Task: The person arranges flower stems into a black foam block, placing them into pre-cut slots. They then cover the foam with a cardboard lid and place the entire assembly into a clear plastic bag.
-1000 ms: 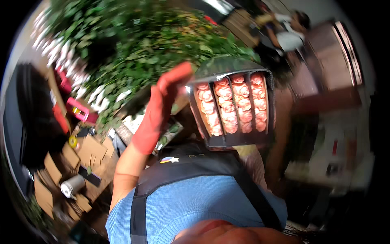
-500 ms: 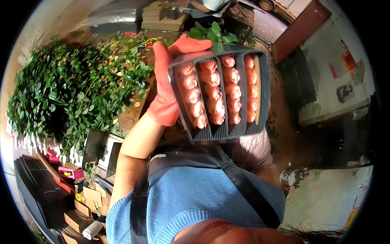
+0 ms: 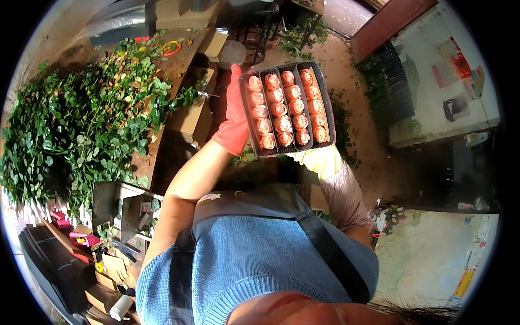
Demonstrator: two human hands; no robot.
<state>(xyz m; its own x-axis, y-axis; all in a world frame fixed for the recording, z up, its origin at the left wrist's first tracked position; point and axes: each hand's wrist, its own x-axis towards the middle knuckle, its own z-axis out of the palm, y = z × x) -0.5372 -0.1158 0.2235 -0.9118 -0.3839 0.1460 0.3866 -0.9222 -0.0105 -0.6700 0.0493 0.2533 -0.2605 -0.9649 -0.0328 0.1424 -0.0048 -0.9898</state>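
Between my two hands is a wrapped bundle of pink roses [image 3: 282, 124], its blooms facing up in several straight rows. Dark corrugated wrap [image 3: 327, 86] makes the square rim, and dark strips divide the rows. My left hand [image 3: 235, 119], in a coral-red glove, grips the bundle's left side, with its thumb along the edge and the other fingers hidden. A pale yellow glove covers my right hand [image 3: 322, 161], which supports the near right corner from below. Its fingers are out of sight under the bundle. The stems are hidden too.
At the left, a heap of green leafy rose stems [image 3: 92, 119] covers a wooden table [image 3: 176, 67]. Orange-handled scissors [image 3: 171, 49] lie at its far end. Cardboard pieces [image 3: 114, 268] fill the lower left. A pale panel [image 3: 428, 254] stands at the right, and fallen leaves [image 3: 346, 122] litter the floor.
The bundle has moved away from me and levelled, so its blooms show squarely. My right glove has come into view beneath it. The view has shifted right, and the person at the back is gone.
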